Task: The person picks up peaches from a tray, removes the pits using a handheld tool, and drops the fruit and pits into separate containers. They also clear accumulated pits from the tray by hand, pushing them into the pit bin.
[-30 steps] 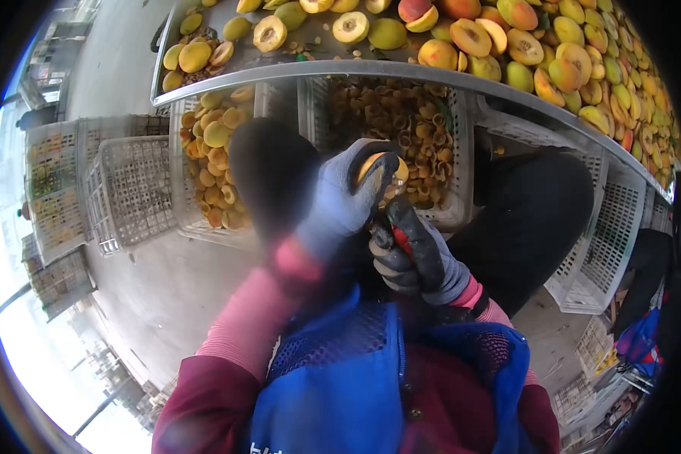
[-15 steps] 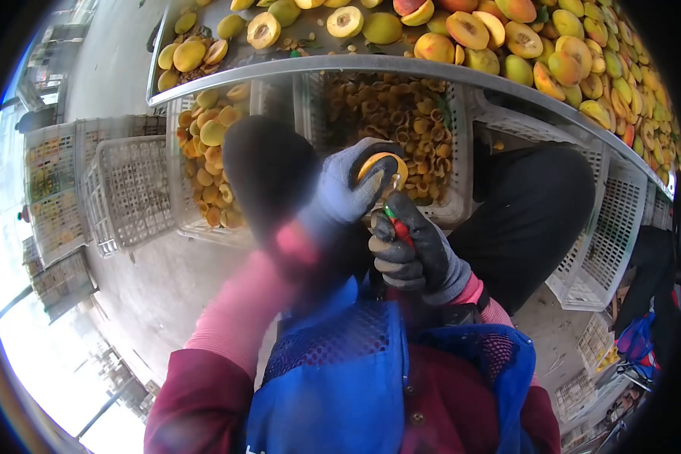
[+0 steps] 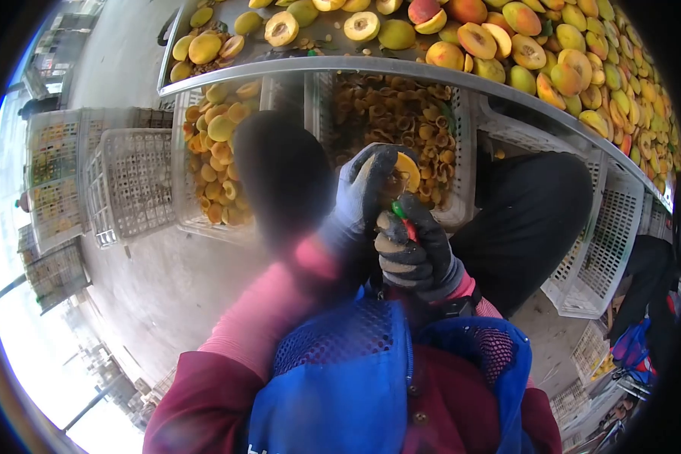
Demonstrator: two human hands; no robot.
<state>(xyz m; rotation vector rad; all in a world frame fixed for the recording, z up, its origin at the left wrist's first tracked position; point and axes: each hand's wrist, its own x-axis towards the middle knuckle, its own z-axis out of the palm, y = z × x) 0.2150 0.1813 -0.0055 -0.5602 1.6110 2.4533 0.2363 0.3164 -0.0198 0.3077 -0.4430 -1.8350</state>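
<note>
My left hand (image 3: 362,189), in a grey work glove, is closed around a yellow peach half (image 3: 408,172). The cut side of that half is turned to the right. Close below it, my right hand (image 3: 418,253), gloved as well, grips a small tool with a red and green handle (image 3: 403,216). The working end of the tool is at the peach half, too small and hidden to make out. Under both hands stands a white crate (image 3: 465,181) with many hollowed, brownish peach pieces (image 3: 371,106).
A metal-edged table (image 3: 340,62) ahead carries whole and halved peaches (image 3: 528,53), piled high at the right. Another crate (image 3: 180,174) of peach halves stands left of my knee. More white crates (image 3: 136,174) sit at the left and right (image 3: 605,242). Another person's dark-clothed leg (image 3: 647,280) shows far right.
The peach half has turned in my left hand, its cut face now more to the right. My right hand has shifted slightly, still holding the tool. The whole view has moved a little.
</note>
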